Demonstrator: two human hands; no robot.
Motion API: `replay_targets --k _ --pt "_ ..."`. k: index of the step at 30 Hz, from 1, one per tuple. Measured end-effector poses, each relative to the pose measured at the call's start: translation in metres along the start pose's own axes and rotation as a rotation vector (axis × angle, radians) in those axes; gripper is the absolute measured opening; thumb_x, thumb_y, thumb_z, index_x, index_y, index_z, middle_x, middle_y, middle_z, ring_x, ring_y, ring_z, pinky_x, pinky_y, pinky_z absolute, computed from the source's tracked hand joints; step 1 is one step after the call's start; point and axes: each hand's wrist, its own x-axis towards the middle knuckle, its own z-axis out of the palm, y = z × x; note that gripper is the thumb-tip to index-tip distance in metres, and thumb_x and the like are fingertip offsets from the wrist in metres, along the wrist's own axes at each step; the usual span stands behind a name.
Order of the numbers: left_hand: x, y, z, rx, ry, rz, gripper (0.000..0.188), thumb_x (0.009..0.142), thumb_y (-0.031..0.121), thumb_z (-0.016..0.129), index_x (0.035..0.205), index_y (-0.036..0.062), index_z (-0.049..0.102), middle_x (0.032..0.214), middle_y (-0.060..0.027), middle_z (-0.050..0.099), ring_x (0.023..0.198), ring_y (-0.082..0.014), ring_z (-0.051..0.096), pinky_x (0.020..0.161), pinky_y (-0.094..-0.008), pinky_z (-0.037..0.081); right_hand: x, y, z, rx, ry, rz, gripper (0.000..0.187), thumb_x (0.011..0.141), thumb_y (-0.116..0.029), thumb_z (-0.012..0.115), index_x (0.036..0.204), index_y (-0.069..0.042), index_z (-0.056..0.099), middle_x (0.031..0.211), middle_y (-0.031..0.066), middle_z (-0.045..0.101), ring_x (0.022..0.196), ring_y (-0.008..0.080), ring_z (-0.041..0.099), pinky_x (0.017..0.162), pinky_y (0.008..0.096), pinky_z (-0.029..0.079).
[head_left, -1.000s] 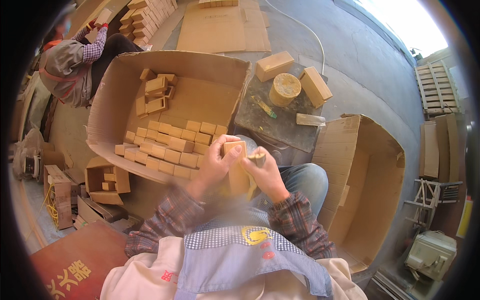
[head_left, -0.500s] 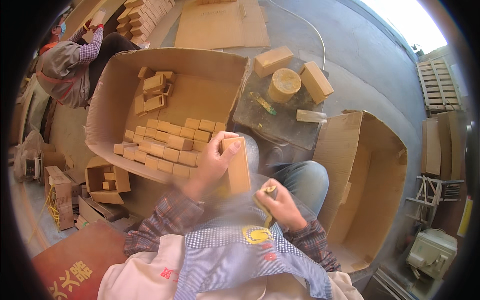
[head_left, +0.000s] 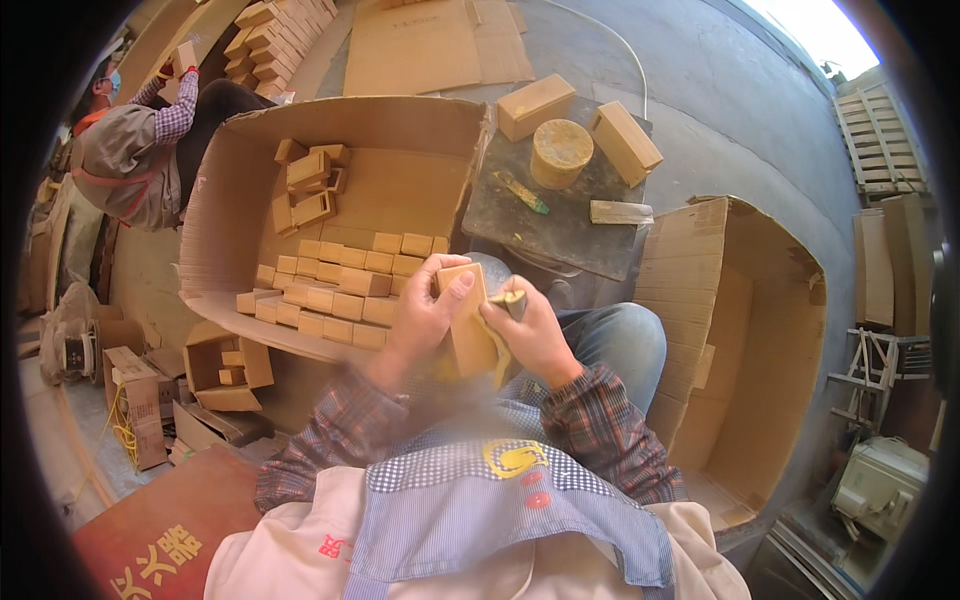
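Holding a tan wooden block upright above my lap, my left hand is clamped around its left side, thumb across the face. My right hand touches the block's right edge, fingers closed on a small yellowish pad. Just beyond my hands, a large cardboard box holds rows of similar blocks.
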Motion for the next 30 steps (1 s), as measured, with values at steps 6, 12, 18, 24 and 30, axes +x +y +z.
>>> replay_targets --k 6,12,18,24,30 --pt "-0.003 0.001 0.002 0.024 -0.002 0.039 0.031 0.106 0.029 0.068 0.124 0.0028 0.065 0.108 -0.0019 0.068 0.099 -0.0083 0.061 0.088 -0.0262 0.052 0.006 0.006 0.002 -0.137 0.021 0.089 0.022 0.094 -0.017 0.077 0.092 -0.004 0.059 0.083 0.0014 0.062 0.081 0.0076 0.057 0.070 0.0277 0.050" --pt "-0.001 0.003 0.002 0.075 0.010 0.045 0.030 0.106 0.028 0.068 0.123 0.0036 0.066 0.107 -0.0021 0.069 0.097 -0.0082 0.063 0.087 -0.0259 0.053 -0.040 0.003 -0.011 -0.611 -0.263 0.194 0.028 0.092 -0.022 0.081 0.101 -0.003 0.062 0.085 0.0162 0.069 0.077 0.0269 0.068 0.073 0.0358 0.054" --pt "0.002 0.001 0.003 0.093 -0.006 0.009 0.032 0.105 0.030 0.070 0.123 0.0037 0.066 0.107 -0.0024 0.070 0.097 -0.0081 0.063 0.086 -0.0263 0.054 -0.043 0.018 -0.025 -0.134 -0.122 0.199 0.026 0.088 -0.019 0.081 0.096 -0.001 0.065 0.083 0.0097 0.071 0.080 0.0138 0.067 0.073 0.0329 0.053" --pt "0.002 0.003 0.003 0.209 0.041 0.088 0.033 0.104 0.030 0.070 0.123 0.0034 0.067 0.107 -0.0023 0.070 0.098 -0.0083 0.063 0.088 -0.0270 0.054 -0.019 0.012 -0.015 -0.267 -0.247 0.245 0.026 0.088 -0.017 0.080 0.092 -0.001 0.060 0.081 0.0091 0.068 0.079 0.0132 0.065 0.073 0.0327 0.053" --pt "0.001 0.002 0.001 0.059 -0.001 0.011 0.031 0.104 0.028 0.070 0.123 0.0031 0.067 0.107 -0.0023 0.069 0.098 -0.0090 0.063 0.089 -0.0269 0.054 -0.010 0.003 -0.012 0.008 -0.203 0.296 0.024 0.090 -0.015 0.080 0.090 -0.003 0.059 0.083 0.0031 0.066 0.079 0.0082 0.061 0.069 0.0286 0.051"
